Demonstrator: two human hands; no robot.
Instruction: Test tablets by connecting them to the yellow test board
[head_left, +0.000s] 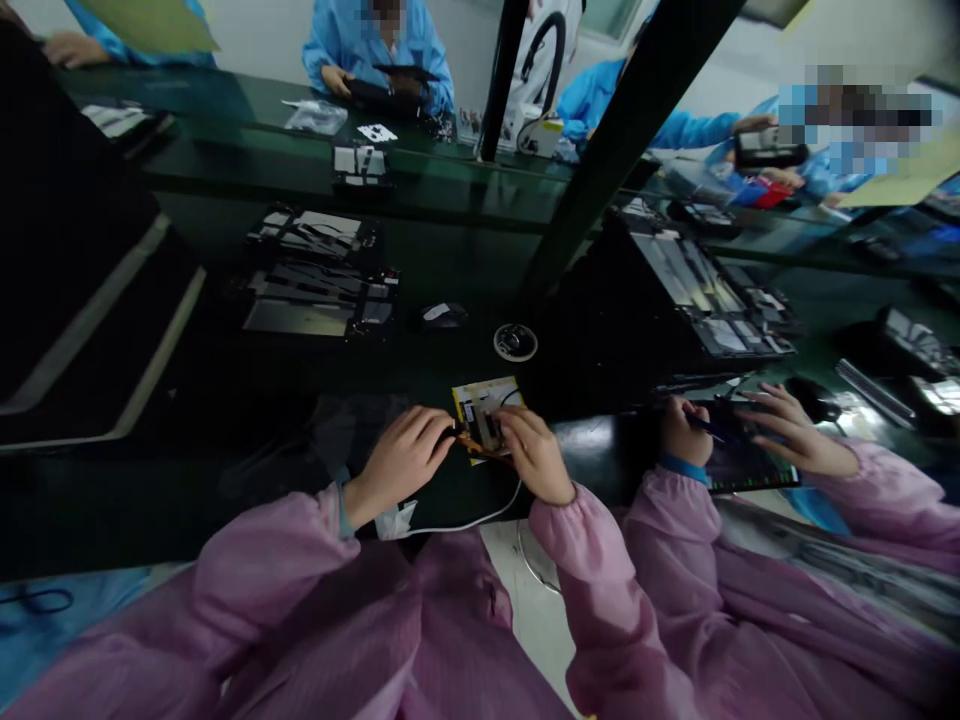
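In front of me on the dark green bench lies a small board with yellow edges (466, 397), light and dark parts on its face. An orange flex cable (476, 446) runs along its near side. My left hand (409, 455) is closed, its thumb and fingertips pinching the dark end of the flex cable at the board's left. My right hand (537, 455) reaches over the board's right side with fingers bent together on it. What lies under those fingertips is hidden. A white cord (480, 520) curves from near my right wrist to a crumpled white piece (396, 520) by my left wrist.
Behind the board are a computer mouse (444, 316) and a round pale-rimmed disc (515, 342). Stacked device panels stand left (300, 305) and right (720, 337). A dark post (622, 130) slants overhead. A co-worker's hands (787, 430) handle a dark screen at right.
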